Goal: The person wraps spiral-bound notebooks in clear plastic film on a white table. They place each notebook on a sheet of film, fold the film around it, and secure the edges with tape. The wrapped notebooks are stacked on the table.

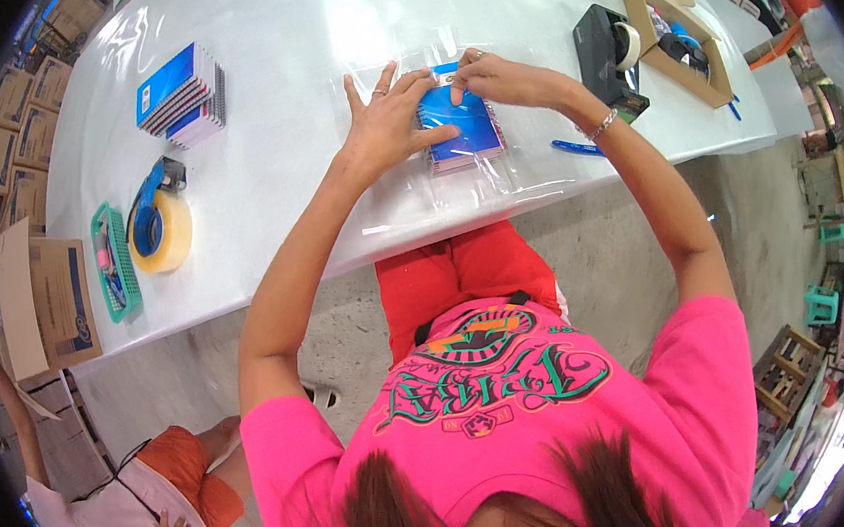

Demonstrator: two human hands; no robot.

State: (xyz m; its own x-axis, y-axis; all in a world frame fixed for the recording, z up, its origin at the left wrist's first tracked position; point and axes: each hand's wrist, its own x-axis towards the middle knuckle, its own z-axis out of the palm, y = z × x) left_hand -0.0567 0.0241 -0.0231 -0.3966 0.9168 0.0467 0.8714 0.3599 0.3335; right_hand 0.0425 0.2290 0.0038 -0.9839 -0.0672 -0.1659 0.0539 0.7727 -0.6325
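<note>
Using the blue notebook pack [465,124] in the middle of the table [302,43] as the anchor. Way off to its left there's a green basket [113,262] touching a big tape roll in a blue dispenser [158,226], and up-left a second stack of notebooks [181,94]. Left hand [390,126] lies flat, fingers spread, pressing the pack's left edge. Right hand [496,78] pinches the clear plastic wrap [455,185] at the pack's top. To the right sits a black tape dispenser [610,56]. Looks like the wrap's folded round but not taped shut; the other stack is still bare.
</note>
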